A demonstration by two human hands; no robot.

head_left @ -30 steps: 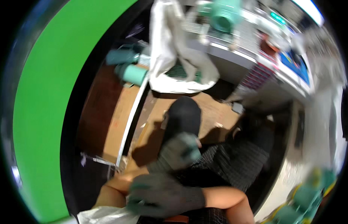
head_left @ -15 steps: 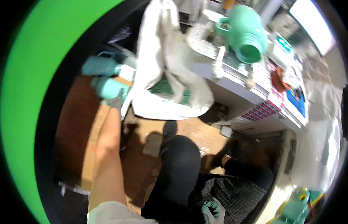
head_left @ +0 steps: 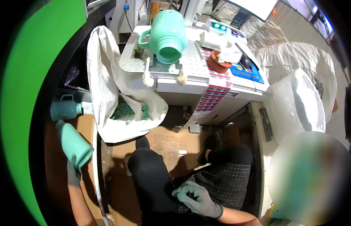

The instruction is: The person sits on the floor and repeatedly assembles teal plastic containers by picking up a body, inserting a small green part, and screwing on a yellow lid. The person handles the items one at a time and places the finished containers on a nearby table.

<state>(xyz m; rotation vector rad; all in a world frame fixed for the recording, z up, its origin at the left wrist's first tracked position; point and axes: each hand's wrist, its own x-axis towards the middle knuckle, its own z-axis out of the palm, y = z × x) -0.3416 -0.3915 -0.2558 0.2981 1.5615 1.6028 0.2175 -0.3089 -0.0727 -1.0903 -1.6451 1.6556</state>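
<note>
Head view, the one feed I have: my left hand (head_left: 73,171), gloved, has its fingers wrapped around the lower end of a mint-green container (head_left: 73,139), which lies aslant at far left, just below a darker teal jug (head_left: 64,110). My right hand (head_left: 197,197), also gloved, sits over the lap, fingers loosely curled; I cannot tell whether they are clenched on something. Between container and desk (head_left: 196,59), I note a white sack (head_left: 102,90) with green shreds (head_left: 122,110) inside. On the desk, a light green jug (head_left: 168,30) points its mouth toward me.
</note>
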